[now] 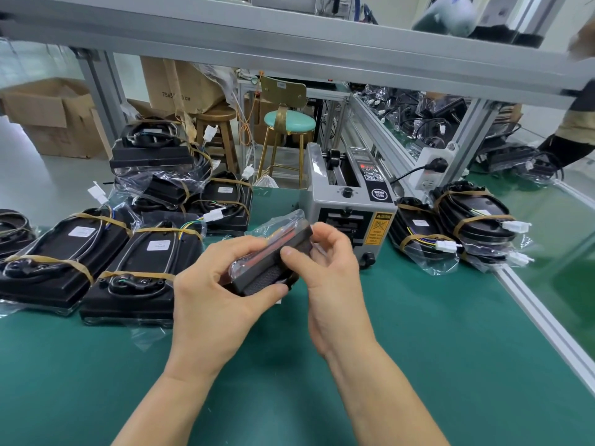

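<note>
Bare forearms come in low over green matte surface. Left hand curls round a black rectangular unit in clear glossy bag, thumb pressed on its mesh-textured side. Right hand half-closed, thumb and fingers pinching unit's far top edge; unit held tilted above surface, mid-frame. Behind it: grey boxy tape dispenser w/ yellow caution label. Left and right: bagged black units, brown tape strips, white connectors.
</note>
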The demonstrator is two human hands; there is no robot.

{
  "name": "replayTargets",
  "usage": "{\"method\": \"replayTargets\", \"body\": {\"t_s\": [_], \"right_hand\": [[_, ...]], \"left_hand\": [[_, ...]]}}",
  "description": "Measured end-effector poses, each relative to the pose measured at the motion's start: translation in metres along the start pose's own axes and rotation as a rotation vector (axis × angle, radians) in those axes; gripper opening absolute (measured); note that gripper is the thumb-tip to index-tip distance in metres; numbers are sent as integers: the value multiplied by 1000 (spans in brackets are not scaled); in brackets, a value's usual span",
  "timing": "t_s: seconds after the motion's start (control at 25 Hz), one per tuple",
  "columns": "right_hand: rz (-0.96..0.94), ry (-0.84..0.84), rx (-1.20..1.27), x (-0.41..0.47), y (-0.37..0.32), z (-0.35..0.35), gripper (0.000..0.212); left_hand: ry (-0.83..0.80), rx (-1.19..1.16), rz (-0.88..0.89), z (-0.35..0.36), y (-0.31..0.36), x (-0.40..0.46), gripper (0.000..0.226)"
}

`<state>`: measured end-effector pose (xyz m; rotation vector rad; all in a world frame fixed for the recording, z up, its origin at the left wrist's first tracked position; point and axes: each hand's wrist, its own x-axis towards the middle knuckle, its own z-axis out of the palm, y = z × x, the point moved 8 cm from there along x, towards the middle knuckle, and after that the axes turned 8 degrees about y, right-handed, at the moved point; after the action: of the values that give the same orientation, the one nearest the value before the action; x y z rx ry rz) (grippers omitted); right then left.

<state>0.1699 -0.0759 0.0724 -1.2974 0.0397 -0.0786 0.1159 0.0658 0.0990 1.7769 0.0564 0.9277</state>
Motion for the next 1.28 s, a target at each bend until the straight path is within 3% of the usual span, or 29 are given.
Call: {"method": "replayTargets", "body": {"t_s": [0.2, 0.36, 0.56, 0.64, 0.72, 0.76, 0.84, 0.92, 1.0, 1.12, 1.28], "right_hand": [[37, 28, 113, 0, 7, 5, 37], [-43, -172, 1, -3, 5, 20, 61], [-34, -84, -127, 26, -8, -7, 58], [-87, -303, -244, 25, -10, -7, 72], [-69, -585, -408, 14, 0, 1, 96], [-75, -656, -478, 10, 5, 3, 103], [-120, -633, -562, 10, 5, 0, 92], [-167, -527, -623, 15, -3, -6, 70], [-267, -451, -778, 18, -13, -10, 60], [-617, -420, -1151, 16, -28, 9, 54], [-769, -482, -1218, 15, -21, 36, 48]], "left_hand": [[0, 7, 2, -1, -2, -2, 59], [30, -92, -75, -10, -7, 5, 50], [58, -298, -182, -23, -19, 9, 56], [39, -429, -254, -24, -29, 8, 63], [20, -579, -329, -21, -37, 4, 56], [-2, -650, -360, -18, -39, 3, 51], [-83, -716, -400, -13, -39, 0, 51], [-164, -619, -327, -18, -33, 6, 60], [-191, -315, -99, -32, -18, 18, 81], [-319, 22, 192, -29, -3, 19, 83], [-346, -54, -49, -21, -27, 6, 79]]}}
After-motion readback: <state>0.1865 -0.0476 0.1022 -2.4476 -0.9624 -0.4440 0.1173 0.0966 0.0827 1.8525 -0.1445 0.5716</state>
